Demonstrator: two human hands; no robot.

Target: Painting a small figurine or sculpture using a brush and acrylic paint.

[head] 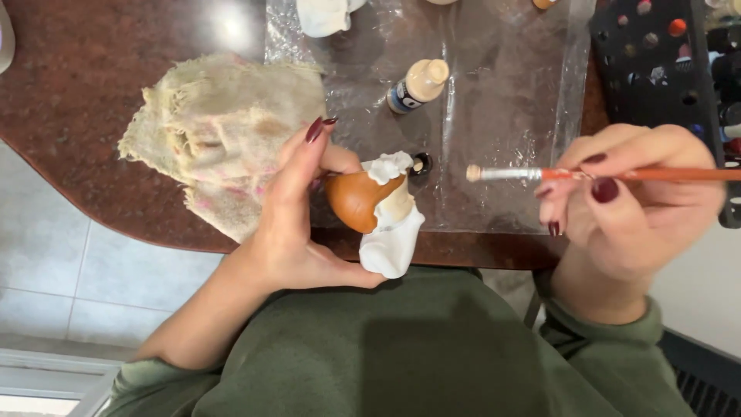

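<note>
Your left hand [297,224] grips a small figurine [378,212], fingers wrapped behind it and thumb under its white base, holding it just above the desk [100,93] edge and over your lap. The figurine lies tilted, with a rounded brown part toward your palm and white unpainted parts facing your right hand. Your right hand [625,208] pinches an orange-handled brush [587,174] between thumb and fingers, the handle running level, its metal ferrule and pale tip pointing left toward the figurine; the tip is near the figurine but apart from it. Just beyond the figurine, a tiny dark bottle [421,164] sits on a clear plastic sheet [509,93] spread over the desk. Farther out from your left hand, a cream-capped paint bottle [417,86] lies tilted on that sheet. To the left of your left hand, touching its back, a frayed, stained cloth [216,123] lies crumpled on the reddish-brown desk. Beyond your right hand stands a black rack [656,69] holding paint bottles. At the sheet's far edge, ahead of your left hand, rests a white piece [324,15].
</note>
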